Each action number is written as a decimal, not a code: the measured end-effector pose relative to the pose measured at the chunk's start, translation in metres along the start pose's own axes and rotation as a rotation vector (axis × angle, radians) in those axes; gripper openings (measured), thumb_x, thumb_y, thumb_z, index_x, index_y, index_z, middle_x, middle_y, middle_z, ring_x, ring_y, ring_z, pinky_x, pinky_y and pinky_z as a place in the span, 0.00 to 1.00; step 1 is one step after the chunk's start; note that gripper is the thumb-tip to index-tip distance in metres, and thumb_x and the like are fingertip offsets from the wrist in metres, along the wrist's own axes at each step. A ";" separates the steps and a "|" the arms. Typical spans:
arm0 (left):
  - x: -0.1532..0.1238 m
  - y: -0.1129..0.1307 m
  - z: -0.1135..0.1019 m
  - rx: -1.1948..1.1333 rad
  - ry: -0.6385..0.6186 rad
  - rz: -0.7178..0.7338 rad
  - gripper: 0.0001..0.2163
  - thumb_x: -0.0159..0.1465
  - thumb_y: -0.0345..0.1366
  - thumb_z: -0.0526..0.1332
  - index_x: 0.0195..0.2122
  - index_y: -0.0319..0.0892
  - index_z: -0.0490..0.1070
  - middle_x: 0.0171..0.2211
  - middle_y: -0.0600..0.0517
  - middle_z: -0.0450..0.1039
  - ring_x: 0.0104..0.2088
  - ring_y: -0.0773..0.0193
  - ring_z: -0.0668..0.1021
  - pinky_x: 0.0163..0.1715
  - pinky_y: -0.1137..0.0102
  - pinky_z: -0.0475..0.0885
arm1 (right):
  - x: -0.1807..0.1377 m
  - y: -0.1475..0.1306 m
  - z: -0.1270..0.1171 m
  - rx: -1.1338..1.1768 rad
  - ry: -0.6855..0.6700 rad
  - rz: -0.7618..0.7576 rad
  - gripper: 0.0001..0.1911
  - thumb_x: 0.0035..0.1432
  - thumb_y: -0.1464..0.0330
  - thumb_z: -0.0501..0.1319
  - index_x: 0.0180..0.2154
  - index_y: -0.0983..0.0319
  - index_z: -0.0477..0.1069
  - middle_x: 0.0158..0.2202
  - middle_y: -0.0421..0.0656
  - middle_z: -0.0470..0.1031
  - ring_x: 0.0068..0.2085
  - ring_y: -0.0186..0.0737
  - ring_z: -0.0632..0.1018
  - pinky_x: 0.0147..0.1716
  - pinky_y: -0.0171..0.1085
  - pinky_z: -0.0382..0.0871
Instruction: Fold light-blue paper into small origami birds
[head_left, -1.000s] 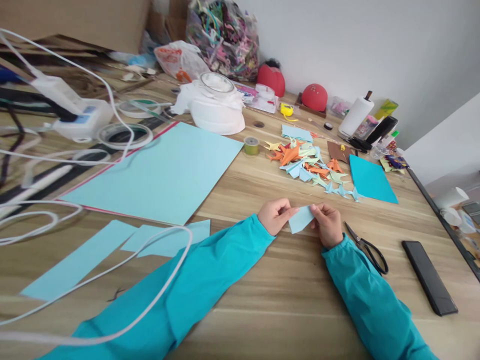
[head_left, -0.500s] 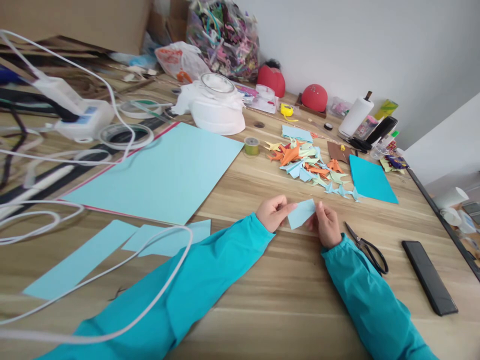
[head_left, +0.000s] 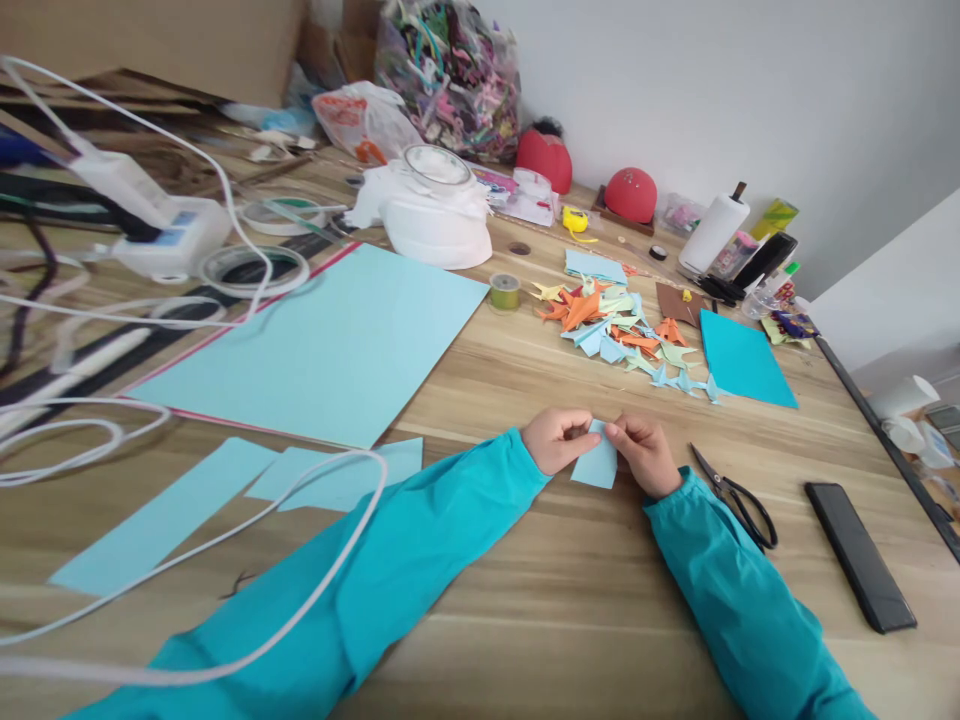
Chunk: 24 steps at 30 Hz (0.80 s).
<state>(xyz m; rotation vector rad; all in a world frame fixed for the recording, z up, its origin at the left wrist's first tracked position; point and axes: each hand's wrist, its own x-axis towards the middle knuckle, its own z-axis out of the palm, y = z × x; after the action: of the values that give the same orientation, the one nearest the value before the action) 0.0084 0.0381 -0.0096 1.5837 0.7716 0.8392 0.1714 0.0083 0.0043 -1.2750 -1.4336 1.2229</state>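
Between my two hands is a small piece of light blue paper (head_left: 596,466), its lower part hanging below the fingers. My left hand (head_left: 559,440) pinches it at the upper left, thumb in front. At the upper right my right hand (head_left: 645,452) pinches it too, with the fingertips of both hands close together. Black-handled scissors (head_left: 735,495) lie just right of my right hand. Beyond the hands rests a pile of folded paper cranes (head_left: 600,325) in orange, blue, green and yellow.
A large light blue sheet (head_left: 322,345) and cut paper strips (head_left: 169,515) lie at left, crossed by a white cable (head_left: 330,590). A spool of thread (head_left: 504,291), a bright blue sheet (head_left: 750,360) and a black phone (head_left: 859,555) are also on the table.
The paper piece has turned from a slanted, spread position to hanging downward. My hands have come closer together, with the fingertips nearly meeting at its top edge.
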 end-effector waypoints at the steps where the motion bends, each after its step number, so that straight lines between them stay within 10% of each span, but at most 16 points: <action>1: 0.001 0.000 0.000 0.007 -0.001 -0.004 0.15 0.53 0.45 0.58 0.18 0.41 0.58 0.14 0.60 0.54 0.17 0.73 0.58 0.17 0.75 0.53 | 0.000 -0.001 0.001 -0.023 -0.010 -0.010 0.23 0.50 0.51 0.60 0.17 0.61 0.60 0.14 0.34 0.56 0.17 0.27 0.57 0.16 0.30 0.49; 16: 0.010 0.002 -0.009 -0.290 0.400 -0.144 0.21 0.48 0.53 0.63 0.18 0.41 0.56 0.12 0.60 0.59 0.13 0.73 0.63 0.12 0.76 0.58 | -0.001 -0.003 -0.001 -0.141 -0.090 -0.029 0.25 0.52 0.50 0.58 0.15 0.61 0.66 0.14 0.39 0.68 0.17 0.29 0.65 0.18 0.31 0.59; 24: 0.009 0.006 -0.007 -0.345 0.282 -0.112 0.17 0.46 0.46 0.67 0.21 0.40 0.61 0.15 0.59 0.63 0.16 0.72 0.68 0.15 0.76 0.64 | 0.001 0.001 0.002 0.026 0.096 0.022 0.19 0.45 0.52 0.64 0.22 0.61 0.65 0.15 0.35 0.68 0.17 0.30 0.66 0.18 0.31 0.60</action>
<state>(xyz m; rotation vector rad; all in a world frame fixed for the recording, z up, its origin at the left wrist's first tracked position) 0.0081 0.0486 -0.0023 1.1210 0.8539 1.0636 0.1694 0.0085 0.0030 -1.3168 -1.3342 1.1752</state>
